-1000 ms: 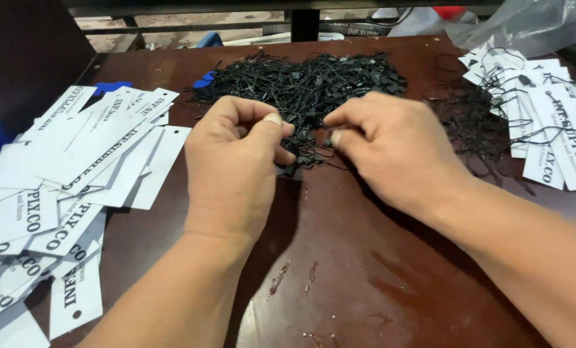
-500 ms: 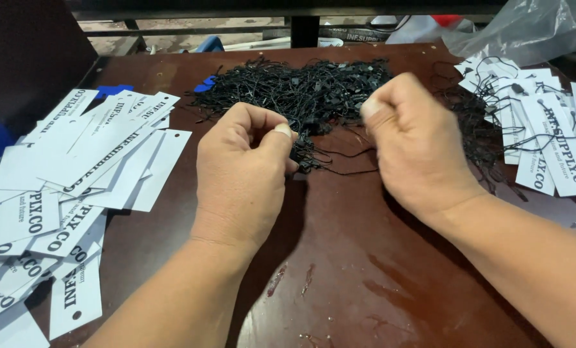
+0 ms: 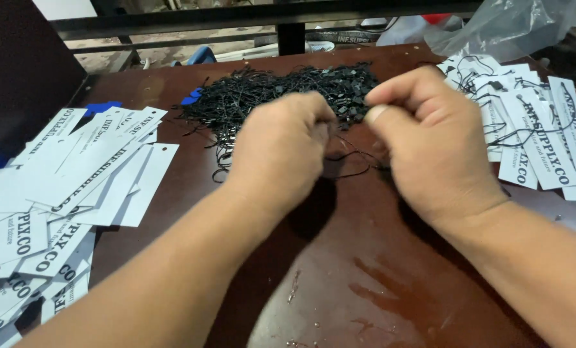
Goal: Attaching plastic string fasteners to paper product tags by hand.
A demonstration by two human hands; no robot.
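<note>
Black string [image 3: 352, 156] — betw. both hands | left hand [image 3: 281, 145] fingers curled, pinching it | right hand [image 3: 429, 138] fingers pinched — same string

Both forearms enter from the bottom of the frame and converge toward centre. The left forearm runs from lower left up to the left hand [image 3: 281, 145], just left of centre, back to the camera, fingers curled under into a loose fist, fingertips hidden. The right forearm runs from the lower right corner to the right hand [image 3: 429, 142], right of centre, also back up, thumb pressed against the bent forefinger in a pinch. The hands sit near each other, not touching.
</note>
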